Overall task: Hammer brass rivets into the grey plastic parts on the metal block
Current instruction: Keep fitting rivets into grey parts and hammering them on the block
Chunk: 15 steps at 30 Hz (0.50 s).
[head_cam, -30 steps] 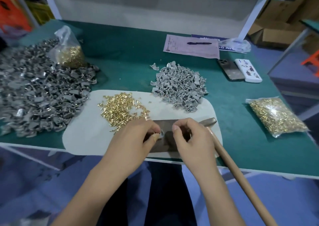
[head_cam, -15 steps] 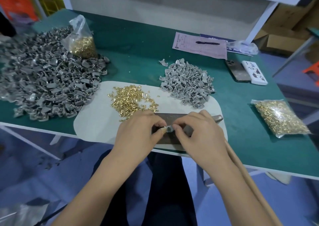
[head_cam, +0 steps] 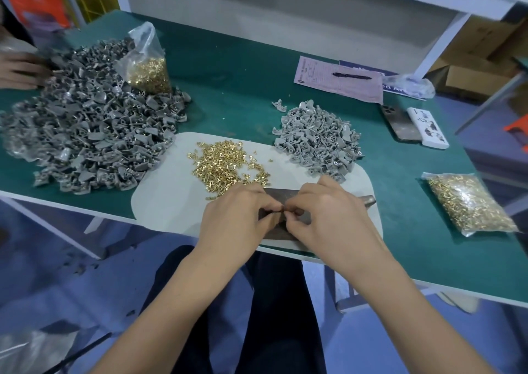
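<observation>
Grey plastic part (head_cam: 276,218), small and mostly hidden, is pinched between the curled fingertips of the left hand (head_cam: 237,216) and right hand (head_cam: 328,216) over the dark metal block (head_cam: 281,199), beside loose brass rivets (head_cam: 225,165)

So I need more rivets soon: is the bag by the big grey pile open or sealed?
Open. The bag of rivets stands upright against the big grey pile, its top gaping loosely above the brass inside.

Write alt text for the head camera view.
Both hands, left hand and right hand, pinch a small grey part over a metal block on a white mat. Loose brass rivets lie just beyond, between two piles of grey plastic parts.
</observation>
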Each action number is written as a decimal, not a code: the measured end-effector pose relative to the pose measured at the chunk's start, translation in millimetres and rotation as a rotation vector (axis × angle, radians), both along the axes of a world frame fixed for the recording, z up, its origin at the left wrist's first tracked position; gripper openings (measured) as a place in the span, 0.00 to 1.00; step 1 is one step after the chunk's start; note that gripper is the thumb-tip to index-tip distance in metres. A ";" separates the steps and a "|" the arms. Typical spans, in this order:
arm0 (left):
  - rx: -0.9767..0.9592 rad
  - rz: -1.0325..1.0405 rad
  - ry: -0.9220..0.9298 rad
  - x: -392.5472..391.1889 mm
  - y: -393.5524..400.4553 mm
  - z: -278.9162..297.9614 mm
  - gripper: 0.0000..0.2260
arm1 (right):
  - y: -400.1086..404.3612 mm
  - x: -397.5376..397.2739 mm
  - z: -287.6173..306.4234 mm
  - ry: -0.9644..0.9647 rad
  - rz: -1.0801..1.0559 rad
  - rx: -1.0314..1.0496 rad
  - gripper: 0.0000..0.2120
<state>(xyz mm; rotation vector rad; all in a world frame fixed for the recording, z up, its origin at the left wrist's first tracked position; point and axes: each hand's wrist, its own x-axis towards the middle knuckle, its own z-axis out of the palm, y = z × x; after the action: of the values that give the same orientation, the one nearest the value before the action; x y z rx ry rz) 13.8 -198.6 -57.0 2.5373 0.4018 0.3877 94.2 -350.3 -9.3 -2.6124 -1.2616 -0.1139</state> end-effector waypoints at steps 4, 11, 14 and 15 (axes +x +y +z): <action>0.001 0.002 -0.003 0.9 0.6 0.7 0.03 | -2.0 0.4 -0.4 0.037 -0.023 0.000 0.06; -0.009 0.011 -0.015 1.7 1.2 0.7 0.03 | -1.6 1.2 5.8 0.060 -0.019 -0.059 0.08; -0.018 0.016 -0.010 2.4 1.9 1.2 0.03 | 1.9 -1.2 11.8 0.049 0.018 -0.169 0.11; -0.025 0.012 -0.011 2.7 2.3 1.6 0.03 | 4.2 -1.9 13.9 0.051 0.025 -0.205 0.12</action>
<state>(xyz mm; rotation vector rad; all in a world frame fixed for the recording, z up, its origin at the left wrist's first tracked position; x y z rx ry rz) 16.5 -196.3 -55.4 2.5081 0.4156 0.3986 92.3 -346.1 4.6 -2.7492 -1.3527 0.0905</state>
